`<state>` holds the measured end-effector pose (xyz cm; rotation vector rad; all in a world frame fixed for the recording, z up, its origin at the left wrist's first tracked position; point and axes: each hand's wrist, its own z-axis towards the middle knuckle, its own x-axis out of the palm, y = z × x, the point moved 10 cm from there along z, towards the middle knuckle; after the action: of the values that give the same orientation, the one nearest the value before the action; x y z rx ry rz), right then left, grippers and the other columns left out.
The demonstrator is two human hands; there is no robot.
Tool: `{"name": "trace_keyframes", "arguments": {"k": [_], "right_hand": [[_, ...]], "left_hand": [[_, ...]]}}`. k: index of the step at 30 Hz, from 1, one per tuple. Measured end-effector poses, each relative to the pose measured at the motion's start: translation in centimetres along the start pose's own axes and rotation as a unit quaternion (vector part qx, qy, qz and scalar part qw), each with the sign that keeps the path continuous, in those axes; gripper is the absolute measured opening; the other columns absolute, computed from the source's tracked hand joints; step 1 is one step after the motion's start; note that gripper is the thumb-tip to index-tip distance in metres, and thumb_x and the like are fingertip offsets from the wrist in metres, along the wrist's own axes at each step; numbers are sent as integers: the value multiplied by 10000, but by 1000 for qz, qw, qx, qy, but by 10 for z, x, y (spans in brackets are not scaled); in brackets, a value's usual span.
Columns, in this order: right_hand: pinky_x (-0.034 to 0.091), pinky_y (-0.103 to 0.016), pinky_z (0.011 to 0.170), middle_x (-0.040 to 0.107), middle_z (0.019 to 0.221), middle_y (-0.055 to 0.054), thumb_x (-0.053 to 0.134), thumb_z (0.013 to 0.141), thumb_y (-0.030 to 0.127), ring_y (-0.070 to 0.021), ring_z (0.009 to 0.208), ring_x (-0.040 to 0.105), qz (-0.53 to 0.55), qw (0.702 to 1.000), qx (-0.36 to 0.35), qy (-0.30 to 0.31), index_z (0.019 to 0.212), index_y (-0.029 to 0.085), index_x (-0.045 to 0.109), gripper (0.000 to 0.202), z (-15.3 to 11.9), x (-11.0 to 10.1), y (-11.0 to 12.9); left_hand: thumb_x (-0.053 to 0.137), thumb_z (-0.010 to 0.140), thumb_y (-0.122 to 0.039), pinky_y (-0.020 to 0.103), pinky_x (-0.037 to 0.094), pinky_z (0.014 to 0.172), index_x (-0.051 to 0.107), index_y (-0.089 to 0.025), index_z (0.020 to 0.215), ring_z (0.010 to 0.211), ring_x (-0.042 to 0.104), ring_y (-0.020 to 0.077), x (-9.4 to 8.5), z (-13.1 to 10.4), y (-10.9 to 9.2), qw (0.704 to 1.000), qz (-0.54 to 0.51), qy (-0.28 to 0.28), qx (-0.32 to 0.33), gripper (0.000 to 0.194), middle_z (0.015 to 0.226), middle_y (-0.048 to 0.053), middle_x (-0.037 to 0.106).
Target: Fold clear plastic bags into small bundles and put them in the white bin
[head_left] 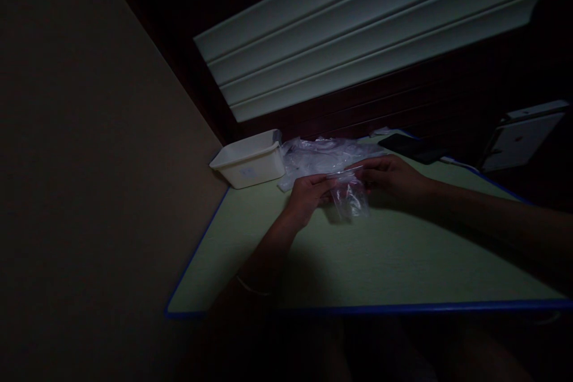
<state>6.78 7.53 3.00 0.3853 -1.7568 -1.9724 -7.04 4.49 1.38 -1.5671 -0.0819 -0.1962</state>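
A small clear plastic bag [351,198] hangs over the green table [358,268], stretched between both hands. My left hand [308,196] pinches the left end of its top edge. At the right end of that edge, the fingers of my right hand [385,176] are closed on the bag. Just behind the hands lies a heap of clear plastic bags [322,152]. What the small bag contains, if anything, is too dim to tell.
A white bin [253,167] stands at the table's back left, near the wall [111,161]. At the back right lie a dark flat object [412,148] and a white cable [459,163]. A white box-like object [521,138] is beyond the table's right edge.
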Motion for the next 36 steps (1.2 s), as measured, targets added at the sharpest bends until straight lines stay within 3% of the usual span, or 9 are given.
{"name": "trace_keyframes", "arguments": {"k": [11,16,20,25,30,36], "right_hand": [[438,-285,591,682,667,-14,797,619,302,-120,582,564,-5,1000,-7,-20,812,194,770,223,1,-9,-3],[435,-304,602,674,679,-23,745,670,322,-141,604,555,-86,995,-50,-2,823,203,774,197,1,-10,7],[444,-318,640,651,683,-26,691,718,314,-164,649,562,-132,987,-82,33,858,205,770,195,0,-7,11],[435,-290,607,624,744,-14,651,763,387,-141,631,531,-32,998,-47,42,1078,220,700,359,2,-5,4],[378,-272,543,562,596,-3,681,752,498,-120,554,480,-149,988,-32,36,654,160,661,352,1,0,1],[400,-281,554,631,639,-21,699,738,502,-135,572,523,-192,981,-30,25,775,159,722,347,0,-1,1]], "left_hand": [[630,725,-101,277,534,699,706,-128,968,696,677,136,2,0,1,999,-26,11,-17,256,832,69,730],[549,791,-214,321,538,708,701,-89,952,736,687,184,7,0,2,996,-72,38,-28,254,907,122,716],[711,752,-325,313,529,739,700,-105,957,736,679,167,4,-1,2,999,-25,25,-13,300,899,107,718],[815,658,-298,323,525,766,701,-122,905,727,682,157,4,0,1,1000,7,11,14,324,845,78,725],[815,659,-283,311,528,731,700,-127,888,670,675,147,-1,2,-1,999,18,-20,28,300,784,60,723],[818,651,-279,281,510,725,694,-134,990,693,664,134,2,3,-3,998,32,3,48,389,810,59,726]]}}
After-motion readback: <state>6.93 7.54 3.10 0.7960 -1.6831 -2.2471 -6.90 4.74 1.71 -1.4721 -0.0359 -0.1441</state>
